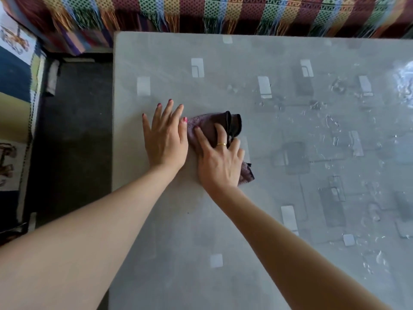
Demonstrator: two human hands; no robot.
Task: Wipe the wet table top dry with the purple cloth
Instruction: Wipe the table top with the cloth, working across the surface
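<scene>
The purple cloth (204, 125) lies bunched on the grey table top (169, 231), left of its middle. My right hand (220, 159) presses flat on the cloth with fingers spread and covers most of it. A dark folded edge of the cloth sticks out past the fingers, and a corner shows by the wrist. My left hand (165, 137) rests flat on the bare table just left of the cloth, fingers apart, its forefinger touching the cloth's edge. Water drops and streaks (335, 130) glisten over the right half of the table. The left part looks matt.
A sofa with a striped, fringed woven throw (201, 12) runs along the table's far edge. Dark floor (73, 135) lies left of the table, with a patterned cushion or rug (15, 90) at the far left. A bright glare sits at the table's right edge (404, 81).
</scene>
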